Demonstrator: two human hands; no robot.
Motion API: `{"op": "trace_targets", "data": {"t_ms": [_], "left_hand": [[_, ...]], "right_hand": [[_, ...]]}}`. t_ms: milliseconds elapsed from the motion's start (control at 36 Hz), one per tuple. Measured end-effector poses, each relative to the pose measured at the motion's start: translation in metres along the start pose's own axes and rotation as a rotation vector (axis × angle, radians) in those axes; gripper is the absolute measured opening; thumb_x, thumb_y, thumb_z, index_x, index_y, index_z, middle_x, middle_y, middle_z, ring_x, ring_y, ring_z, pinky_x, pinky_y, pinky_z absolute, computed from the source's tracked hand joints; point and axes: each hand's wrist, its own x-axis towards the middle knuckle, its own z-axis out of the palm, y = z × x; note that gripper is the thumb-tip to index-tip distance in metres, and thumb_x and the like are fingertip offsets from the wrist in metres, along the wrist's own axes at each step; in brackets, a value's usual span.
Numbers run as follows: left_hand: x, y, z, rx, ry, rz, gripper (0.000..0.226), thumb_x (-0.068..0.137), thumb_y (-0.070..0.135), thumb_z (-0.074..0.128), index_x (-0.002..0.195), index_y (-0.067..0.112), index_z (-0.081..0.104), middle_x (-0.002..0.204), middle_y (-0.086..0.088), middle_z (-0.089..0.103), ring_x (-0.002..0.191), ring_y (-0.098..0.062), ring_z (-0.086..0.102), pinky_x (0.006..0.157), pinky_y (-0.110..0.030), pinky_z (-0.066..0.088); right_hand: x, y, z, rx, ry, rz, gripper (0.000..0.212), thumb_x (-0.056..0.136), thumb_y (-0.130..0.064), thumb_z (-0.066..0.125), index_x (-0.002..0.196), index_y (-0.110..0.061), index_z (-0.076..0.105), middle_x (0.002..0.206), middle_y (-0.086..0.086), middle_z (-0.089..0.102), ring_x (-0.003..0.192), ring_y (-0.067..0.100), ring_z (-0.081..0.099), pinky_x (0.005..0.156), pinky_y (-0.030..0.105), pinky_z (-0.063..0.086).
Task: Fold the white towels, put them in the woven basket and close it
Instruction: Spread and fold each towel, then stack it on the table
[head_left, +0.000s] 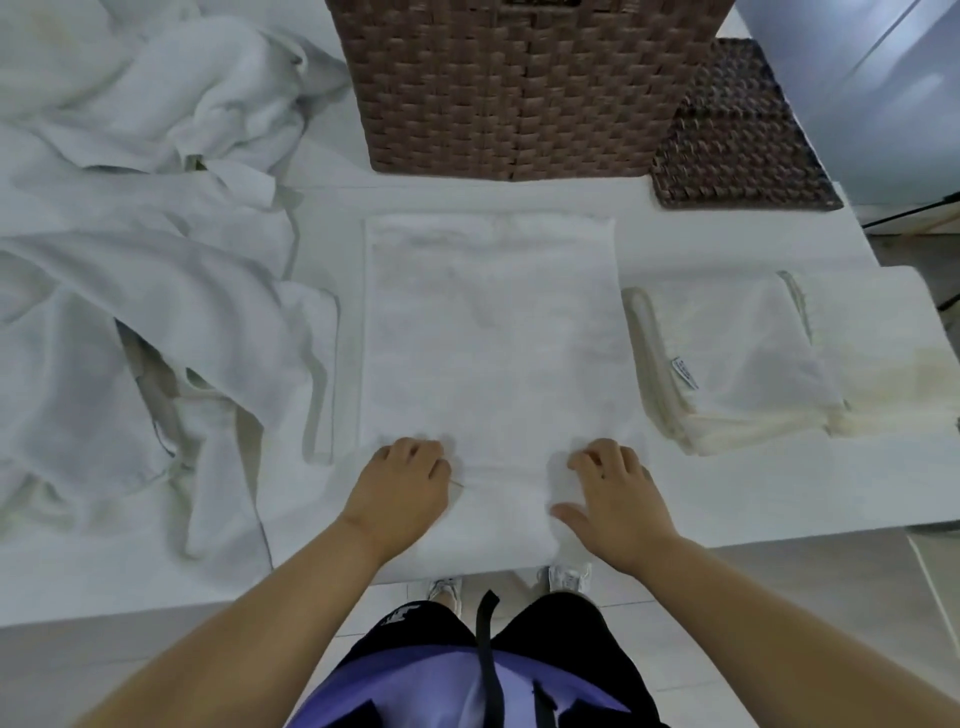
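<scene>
At six o'clock on the flat white rectangular towel (493, 332), both hands sit on its near edge. The left hand (402, 483) curls its fingers into the cloth. The right hand (613, 493), at three o'clock from it, has bent fingers and a spread thumb; whether it grips, I cannot tell. The brown woven basket (519, 93) stands beyond at twelve o'clock, and the stack of folded white towels (737, 364) lies at three.

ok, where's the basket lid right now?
Head view, upper right: the lid lies flat on the table just right of the woven basket, beyond the stack of folded towels.
</scene>
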Motion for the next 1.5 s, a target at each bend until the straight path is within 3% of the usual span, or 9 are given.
{"op": "trace_targets", "data": {"t_ms": [250, 417, 500, 611, 722, 944, 1139, 1333, 1500], "left_hand": [[0.005, 0.001, 0.000, 0.000, 0.052, -0.050, 0.034, 0.039, 0.001, 0.086, 0.064, 0.005, 0.063, 0.066, -0.011, 0.060, 0.046, -0.024, 0.052, 0.033, -0.023, 0.036], [0.005, -0.002, 0.000, -0.065, 0.114, -0.079, 0.028, 0.047, 0.002, 0.084, 0.066, 0.004, 0.063, 0.069, -0.008, 0.060, 0.045, -0.021, 0.050, 0.033, -0.022, 0.036], [0.000, 0.000, 0.001, -0.062, 0.071, -0.052, 0.023, 0.074, 0.034, 0.062, 0.073, 0.011, 0.067, 0.081, -0.005, 0.062, 0.053, -0.021, 0.053, 0.037, -0.021, 0.035], [-0.004, 0.006, -0.004, -0.081, -0.045, -0.070, 0.049, 0.072, 0.065, 0.049, 0.086, 0.022, 0.066, 0.090, 0.000, 0.059, 0.064, -0.020, 0.055, 0.035, -0.021, 0.035], [0.002, 0.005, -0.006, -0.067, -0.044, -0.109, 0.033, 0.057, 0.035, 0.085, 0.080, 0.018, 0.067, 0.082, -0.003, 0.060, 0.057, -0.022, 0.054, 0.034, -0.020, 0.026], [0.012, -0.008, -0.012, -0.050, -0.025, -0.065, 0.040, 0.045, 0.005, 0.084, 0.081, 0.009, 0.069, 0.069, -0.003, 0.063, 0.051, -0.021, 0.056, 0.035, -0.021, 0.037], [0.027, -0.020, -0.024, -0.264, -0.197, -0.213, 0.038, 0.098, 0.013, 0.032, 0.135, 0.014, 0.035, 0.123, -0.004, 0.045, 0.112, -0.023, 0.041, 0.089, -0.029, 0.037], [0.059, -0.041, -0.082, -0.374, -0.193, -0.222, 0.037, 0.098, 0.028, 0.041, 0.133, 0.021, 0.032, 0.137, 0.006, 0.038, 0.109, -0.014, 0.044, 0.076, -0.024, 0.033], [0.097, -0.068, -0.129, -0.344, -0.038, -0.251, 0.021, 0.093, 0.008, 0.036, 0.101, 0.027, 0.035, 0.100, -0.005, 0.052, 0.081, -0.023, 0.051, 0.068, -0.030, 0.038]], "right_hand": [[0.012, 0.000, 0.007, -0.177, 0.104, 0.007, 0.046, 0.061, -0.036, 0.086, 0.081, -0.002, 0.063, 0.082, 0.018, 0.058, 0.062, 0.032, 0.058, 0.045, 0.035, 0.048], [0.012, 0.007, 0.005, -0.179, 0.076, -0.025, 0.048, 0.059, -0.044, 0.084, 0.080, -0.005, 0.065, 0.080, 0.014, 0.058, 0.061, 0.031, 0.058, 0.044, 0.036, 0.049], [0.016, 0.009, 0.008, -0.149, 0.093, 0.000, 0.038, 0.065, -0.035, 0.084, 0.077, -0.004, 0.066, 0.080, 0.015, 0.056, 0.061, 0.033, 0.058, 0.045, 0.037, 0.049], [0.025, 0.011, 0.002, 0.014, 0.062, 0.058, 0.034, 0.098, -0.037, 0.045, 0.112, -0.010, 0.061, 0.115, 0.010, 0.050, 0.105, 0.031, 0.051, 0.086, 0.037, 0.045], [0.030, 0.019, -0.005, 0.172, 0.074, 0.029, 0.031, 0.101, -0.035, 0.034, 0.106, -0.010, 0.051, 0.113, 0.005, 0.053, 0.105, 0.025, 0.050, 0.077, 0.031, 0.035], [0.025, 0.030, -0.015, 0.039, 0.025, -0.174, 0.037, 0.101, -0.034, 0.038, 0.128, -0.009, 0.043, 0.121, 0.006, 0.052, 0.106, 0.027, 0.055, 0.077, 0.033, 0.041], [0.037, 0.038, -0.043, 0.055, 0.009, -0.209, 0.032, 0.099, -0.035, 0.045, 0.124, -0.016, 0.047, 0.122, -0.001, 0.051, 0.102, 0.026, 0.057, 0.072, 0.031, 0.038], [0.062, 0.051, -0.104, 0.185, 0.132, -0.073, 0.012, 0.100, -0.018, 0.039, 0.105, -0.020, 0.049, 0.094, 0.000, 0.060, 0.078, 0.021, 0.052, 0.066, 0.031, 0.038], [0.081, 0.057, -0.169, -0.003, 0.212, -0.114, 0.022, 0.082, 0.000, 0.042, 0.085, -0.021, 0.035, 0.071, 0.001, 0.046, 0.066, 0.022, 0.040, 0.053, 0.030, 0.026]]}}
